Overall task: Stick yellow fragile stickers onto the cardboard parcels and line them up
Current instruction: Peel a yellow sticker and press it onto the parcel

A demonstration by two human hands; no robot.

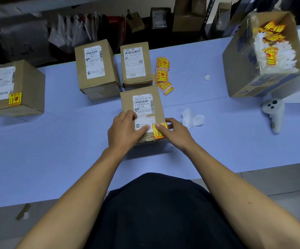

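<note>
A cardboard parcel [142, 97] with a white shipping label stands in front of me on the blue table. A yellow fragile sticker [159, 133] lies on its near right corner. My left hand [125, 130] rests flat on the parcel's near left part, thumb on the label. My right hand [176, 131] presses the sticker down with its thumb, fingers against the parcel's right side. Two more parcels [96, 69] [134, 64] stand behind without yellow stickers. A parcel at the left [16, 87] bears a yellow sticker [15, 99]. A pile of loose stickers [162, 76] lies right of the back parcels.
A large open carton [264, 56] at the right holds peeled backings and stickers. A white controller [273, 114] lies beside it. Crumpled white backing paper [193, 119] lies right of my hand, with a small scrap [207, 77] farther back. Shelves with bags and boxes stand behind the table.
</note>
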